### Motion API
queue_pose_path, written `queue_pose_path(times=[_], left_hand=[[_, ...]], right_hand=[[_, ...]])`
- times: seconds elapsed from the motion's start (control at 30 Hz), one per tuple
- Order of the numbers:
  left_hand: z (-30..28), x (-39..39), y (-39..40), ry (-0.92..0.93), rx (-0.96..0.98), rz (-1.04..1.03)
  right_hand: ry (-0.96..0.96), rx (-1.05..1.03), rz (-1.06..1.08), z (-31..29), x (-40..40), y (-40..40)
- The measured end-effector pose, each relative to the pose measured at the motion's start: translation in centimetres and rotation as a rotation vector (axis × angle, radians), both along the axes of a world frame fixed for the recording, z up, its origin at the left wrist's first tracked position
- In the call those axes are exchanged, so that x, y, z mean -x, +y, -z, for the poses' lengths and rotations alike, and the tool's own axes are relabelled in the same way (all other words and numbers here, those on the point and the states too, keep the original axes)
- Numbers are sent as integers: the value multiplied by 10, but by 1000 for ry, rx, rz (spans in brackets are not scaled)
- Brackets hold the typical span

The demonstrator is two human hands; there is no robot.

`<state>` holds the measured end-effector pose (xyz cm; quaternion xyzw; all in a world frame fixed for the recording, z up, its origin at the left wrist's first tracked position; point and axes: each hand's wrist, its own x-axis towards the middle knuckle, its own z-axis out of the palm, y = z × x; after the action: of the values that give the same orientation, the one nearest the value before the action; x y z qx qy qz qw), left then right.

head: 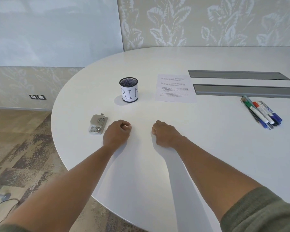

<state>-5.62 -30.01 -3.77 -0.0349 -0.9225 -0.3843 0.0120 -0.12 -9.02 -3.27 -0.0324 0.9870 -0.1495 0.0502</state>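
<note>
My left hand rests on the white table as a loose fist and holds nothing. My right hand lies a short way to its right, also curled into a fist and empty. A grey hole punch sits just left of my left hand, not touched. Behind the hands stands a black mesh cup with a white label reading BIN. A printed sheet of paper lies flat to the right of the cup.
Several markers and pens lie in a bunch at the right. Two grey cable-slot covers are set into the table behind them. The table's curved edge runs along the left, with carpet and a cable on the floor beyond.
</note>
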Motion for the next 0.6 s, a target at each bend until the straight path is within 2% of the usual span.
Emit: queue_pose_path(times=[0.07, 0.23, 0.47, 0.6], left_hand=[[1, -3, 7, 2, 39, 54], [2, -6, 19, 7, 53, 136], [0, -7, 29, 4, 113, 321], [-5, -10, 41, 1, 121, 352]], right_hand=[[-2, 48, 33, 2, 1, 1], [-8, 320, 210, 2, 6, 6], [18, 474, 310, 4, 11, 11], [75, 494, 313, 8, 10, 12]])
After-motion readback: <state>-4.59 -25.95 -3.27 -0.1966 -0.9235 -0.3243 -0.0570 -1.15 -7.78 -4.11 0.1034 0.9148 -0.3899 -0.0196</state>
